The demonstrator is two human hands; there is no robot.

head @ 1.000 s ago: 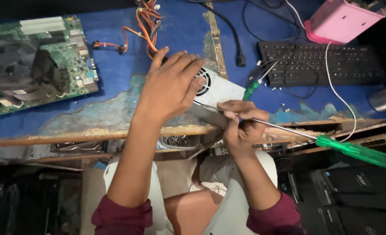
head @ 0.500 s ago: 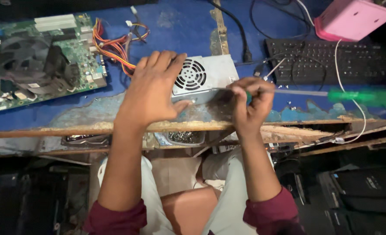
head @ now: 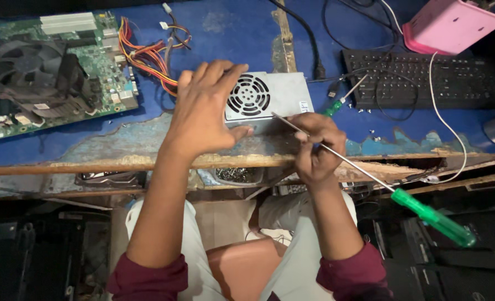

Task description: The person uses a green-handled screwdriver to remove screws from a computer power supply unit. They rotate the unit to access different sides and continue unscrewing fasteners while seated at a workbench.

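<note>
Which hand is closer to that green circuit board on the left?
Left. The left hand rests on the metal box, just right of the circuit board; the right hand is farther right.

Computer repair workshop — my bench. Worn blue worktop [head: 230, 28], paint flaked along splintered wooden front edge. On it: bare green motherboard [head: 52, 72] with black cooler fan, metal power supply box [head: 269, 95] with round fan grille and loose orange-red-yellow wire bundle [head: 147, 53], black keyboard [head: 431, 81], tangled black and white cables, small screws scattered near keyboard. Two green-handled screwdrivers — short one [head: 342, 97] on bench, long one [head: 431, 214] in my grip. Tray of screws [head: 236, 175] on shelf under bench.
</note>
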